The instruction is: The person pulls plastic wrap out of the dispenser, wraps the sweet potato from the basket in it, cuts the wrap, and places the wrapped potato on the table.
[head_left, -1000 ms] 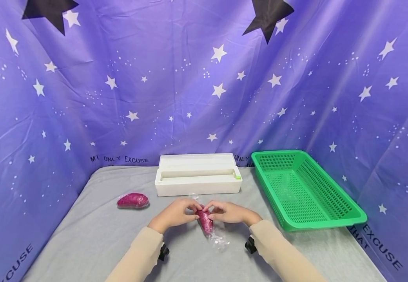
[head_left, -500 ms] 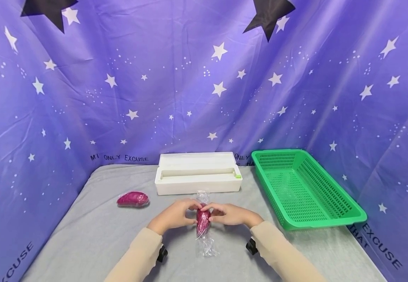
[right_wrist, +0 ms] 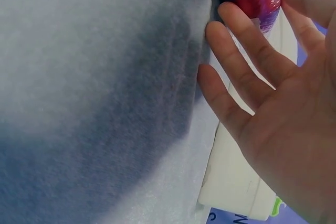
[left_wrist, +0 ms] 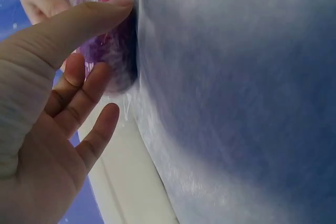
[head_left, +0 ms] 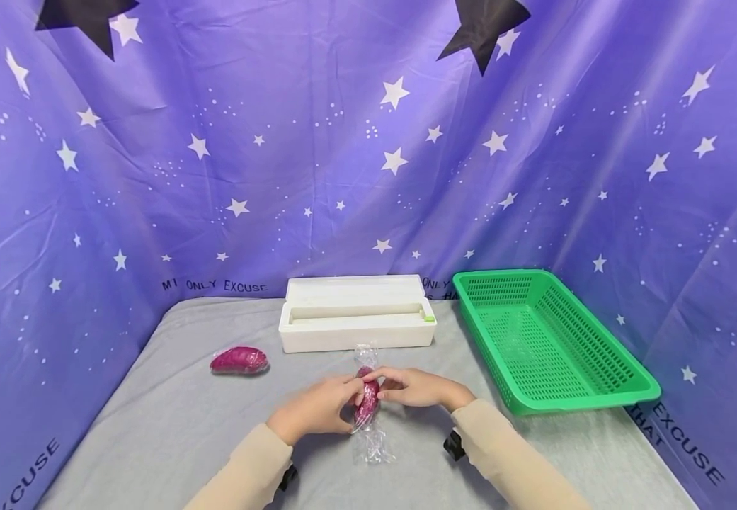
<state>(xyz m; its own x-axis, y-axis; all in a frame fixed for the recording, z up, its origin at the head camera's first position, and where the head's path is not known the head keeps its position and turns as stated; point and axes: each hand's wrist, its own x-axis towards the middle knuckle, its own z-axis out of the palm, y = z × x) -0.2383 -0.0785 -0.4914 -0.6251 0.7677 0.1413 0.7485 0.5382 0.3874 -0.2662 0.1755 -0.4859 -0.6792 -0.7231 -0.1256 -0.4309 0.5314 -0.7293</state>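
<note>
A purple-red sweet potato (head_left: 368, 406) in clear plastic wrap lies lengthwise on the grey cloth, in front of the white box. Loose ends of the plastic wrap (head_left: 373, 448) stick out past both its ends. My left hand (head_left: 320, 409) holds its left side, and in the left wrist view the thumb (left_wrist: 89, 22) lies along it. From the right, my right hand (head_left: 415, 388) holds it between thumb and index finger; the other fingers (right_wrist: 239, 72) are spread beside it in the right wrist view. A second wrapped sweet potato (head_left: 239, 360) rests at the left.
Behind the hands stands a long white cling film box (head_left: 358, 338) with its lid raised. A green perforated basket (head_left: 492, 358) is at the right, with something clear and crumpled inside. Purple star-patterned curtains (head_left: 317, 142) enclose the grey-covered table (head_left: 170, 425).
The sweet potato has turned from slanted to nearly straight, and its wrap ends now lie flatter. My left hand has shifted so its fingers reach over the top. The right hand stays nearly in place.
</note>
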